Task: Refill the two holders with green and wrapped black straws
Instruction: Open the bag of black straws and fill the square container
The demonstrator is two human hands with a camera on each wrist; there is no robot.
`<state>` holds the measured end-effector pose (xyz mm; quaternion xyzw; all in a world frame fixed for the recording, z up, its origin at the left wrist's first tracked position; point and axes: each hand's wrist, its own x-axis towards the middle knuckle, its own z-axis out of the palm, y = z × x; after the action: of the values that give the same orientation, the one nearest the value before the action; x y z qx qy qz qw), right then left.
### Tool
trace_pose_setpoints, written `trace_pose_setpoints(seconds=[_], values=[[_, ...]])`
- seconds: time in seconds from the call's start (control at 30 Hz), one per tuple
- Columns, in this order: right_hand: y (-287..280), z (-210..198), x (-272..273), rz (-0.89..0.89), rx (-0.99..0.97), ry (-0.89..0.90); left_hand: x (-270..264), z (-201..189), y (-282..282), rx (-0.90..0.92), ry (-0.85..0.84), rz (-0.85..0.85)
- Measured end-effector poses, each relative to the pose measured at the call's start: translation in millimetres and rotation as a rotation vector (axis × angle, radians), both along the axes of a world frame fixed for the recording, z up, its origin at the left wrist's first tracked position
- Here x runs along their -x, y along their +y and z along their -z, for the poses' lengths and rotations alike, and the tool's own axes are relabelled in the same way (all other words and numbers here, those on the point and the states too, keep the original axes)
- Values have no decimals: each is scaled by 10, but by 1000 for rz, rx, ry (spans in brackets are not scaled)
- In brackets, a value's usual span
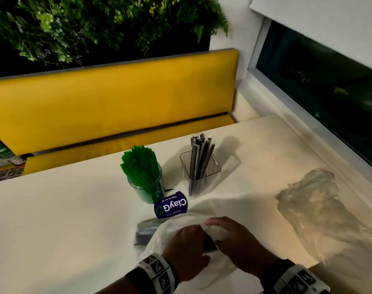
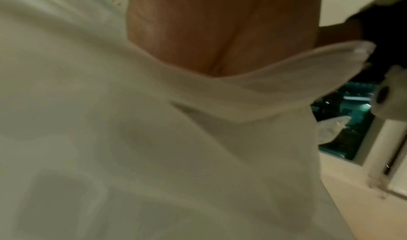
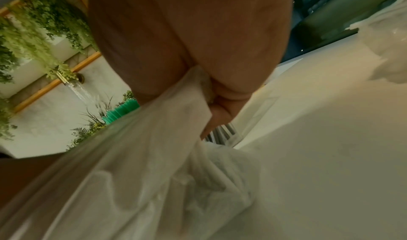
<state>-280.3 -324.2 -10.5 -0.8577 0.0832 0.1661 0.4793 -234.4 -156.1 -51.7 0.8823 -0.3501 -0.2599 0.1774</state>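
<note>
Green straws stand packed in a round glass holder at mid table. To its right, wrapped black straws lean in a clear square holder. Near the front edge lies a white plastic bag with a dark pack of black straws sticking out on its left. My right hand pinches the bag's bunched rim, as the right wrist view shows at its fingers. My left hand reaches under the bag's rim. The plastic hides its fingers.
A purple ClayGo sign stands just in front of the green holder. A crumpled clear plastic bag lies at the right by the window ledge. A yellow bench runs behind the white table.
</note>
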Motion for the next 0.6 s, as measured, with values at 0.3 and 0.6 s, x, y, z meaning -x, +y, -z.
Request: trace_pose_setpoints(seconds=[0.3, 0.6], values=[[35, -103, 88, -2, 58, -161, 60, -24, -17, -51, 82, -186], [-132, -154, 129, -134, 323, -195, -8, -156, 119, -36, 59, -125]])
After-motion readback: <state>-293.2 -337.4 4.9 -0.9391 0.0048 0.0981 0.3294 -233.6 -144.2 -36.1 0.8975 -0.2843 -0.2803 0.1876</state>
